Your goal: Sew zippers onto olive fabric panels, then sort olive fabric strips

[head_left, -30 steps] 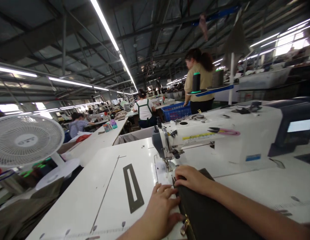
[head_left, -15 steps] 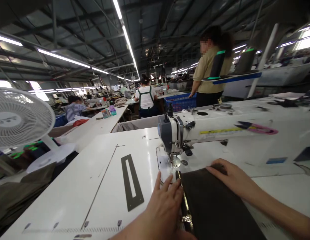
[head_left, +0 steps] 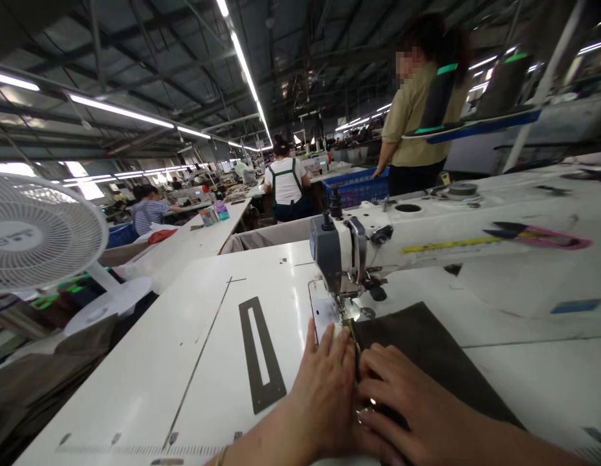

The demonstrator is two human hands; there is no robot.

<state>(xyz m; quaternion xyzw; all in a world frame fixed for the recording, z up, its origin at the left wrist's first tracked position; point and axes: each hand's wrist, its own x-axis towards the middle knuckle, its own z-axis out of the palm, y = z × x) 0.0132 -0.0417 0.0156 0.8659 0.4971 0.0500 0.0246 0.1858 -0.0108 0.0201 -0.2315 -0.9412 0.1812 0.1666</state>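
Dark fabric [head_left: 438,349] has a toothed metal zipper [head_left: 356,342], left hand [head_left: 324,385] flat, right hand [head_left: 409,398] curled, its hold unclear

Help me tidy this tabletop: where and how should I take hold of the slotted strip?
Probably pinch the slotted strip across its long edges at the end nearest you, coming from above: it lies flat on the tabletop with both edges uncovered.

A white fan [head_left: 16,238] stands over on the left, and here's the slotted strip [head_left: 267,343] lying flat on the table [head_left: 149,369]! Further back, a person in a tan shirt [head_left: 419,113], arm reaching down to the blue basket [head_left: 356,189]. Dark thread cones [head_left: 438,100] in front, and strip lights [head_left: 121,111] blazing overhead!
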